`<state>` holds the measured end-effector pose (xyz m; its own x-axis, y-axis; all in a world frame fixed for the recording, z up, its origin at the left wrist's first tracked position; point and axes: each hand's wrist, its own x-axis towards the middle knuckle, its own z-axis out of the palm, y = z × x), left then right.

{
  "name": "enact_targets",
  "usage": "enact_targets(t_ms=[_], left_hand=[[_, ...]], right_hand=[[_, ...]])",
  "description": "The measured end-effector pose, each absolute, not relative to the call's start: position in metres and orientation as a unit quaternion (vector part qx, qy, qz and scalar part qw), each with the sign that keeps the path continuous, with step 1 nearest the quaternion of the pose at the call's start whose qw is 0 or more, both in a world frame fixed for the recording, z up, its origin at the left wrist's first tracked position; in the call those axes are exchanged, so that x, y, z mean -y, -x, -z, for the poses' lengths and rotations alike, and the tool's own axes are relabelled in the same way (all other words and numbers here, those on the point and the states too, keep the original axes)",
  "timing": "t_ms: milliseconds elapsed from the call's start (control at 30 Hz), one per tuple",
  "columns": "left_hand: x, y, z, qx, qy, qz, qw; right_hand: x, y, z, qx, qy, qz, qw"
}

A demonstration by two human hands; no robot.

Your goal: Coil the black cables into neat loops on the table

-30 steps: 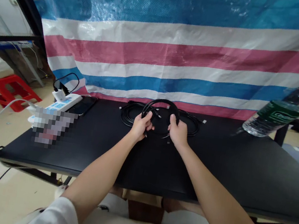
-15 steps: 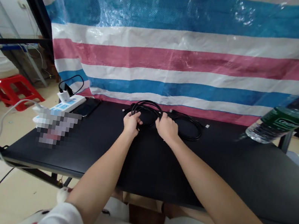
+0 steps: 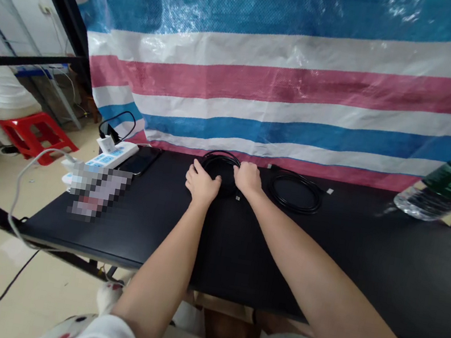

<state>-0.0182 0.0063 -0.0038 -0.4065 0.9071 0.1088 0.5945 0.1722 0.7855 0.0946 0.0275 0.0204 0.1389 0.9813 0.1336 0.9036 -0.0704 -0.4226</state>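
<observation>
Coiled black cable [image 3: 221, 163] lies flat on the desk [image 3: 365, 262] at upper centre of the frame, close to the desk's far edge, with both hands on it. A second ago this coil was lifted and stood up between the hands as an open hoop; half a second ago it was tilting down; now it rests on the matte black desktop. The left hand [image 3: 202, 182] presses its fingers down over the coil's near left rim, curled but not closed around it. The right hand [image 3: 247, 177] lies over the right rim, fingers bent onto the strands; whether it pinches them I cannot tell. A small pale connector tip [image 3: 237, 198] lies just below the right hand. The second coiled cable [image 3: 296, 192], thin, round and glossy, now sits apart to the right, where earlier the raised coil overlapped it. Behind hangs a shiny woven tarpaulin [image 3: 292, 82] in blue, white and pink stripes. At left a white power strip [image 3: 118, 152] and a dark phone [image 3: 140, 160] lie side by side; a clear plastic bottle [image 3: 446, 191] with a green label shows at right.
</observation>
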Motion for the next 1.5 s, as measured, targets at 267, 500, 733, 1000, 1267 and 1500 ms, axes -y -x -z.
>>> enact_targets(t_ms=[267, 500, 733, 1000, 1267, 1500], left_hand=[[0.005, 0.017, -0.002, -0.712, -0.622, -0.271, 0.18], [0.0, 0.019, 0.002, -0.683, -0.661, -0.27, 0.154], [-0.006, 0.013, 0.007, -0.615, -0.736, -0.261, 0.108], [0.005, 0.012, -0.003, -0.651, -0.713, -0.242, 0.095], [0.005, 0.015, 0.001, -0.591, -0.753, -0.274, 0.09], [-0.008, 0.016, 0.008, -0.54, -0.789, -0.27, 0.114]], right_hand=[[-0.025, -0.1, -0.013, 0.72, 0.667, -0.013, 0.188], [-0.015, -0.13, -0.004, 0.798, 0.583, -0.039, 0.148], [0.014, -0.171, 0.008, 0.818, 0.536, -0.02, 0.208], [0.019, -0.225, 0.016, 0.697, 0.594, 0.054, 0.398], [0.014, -0.265, 0.019, 0.506, 0.722, 0.089, 0.464], [0.013, -0.263, 0.018, 0.499, 0.724, 0.077, 0.469]])
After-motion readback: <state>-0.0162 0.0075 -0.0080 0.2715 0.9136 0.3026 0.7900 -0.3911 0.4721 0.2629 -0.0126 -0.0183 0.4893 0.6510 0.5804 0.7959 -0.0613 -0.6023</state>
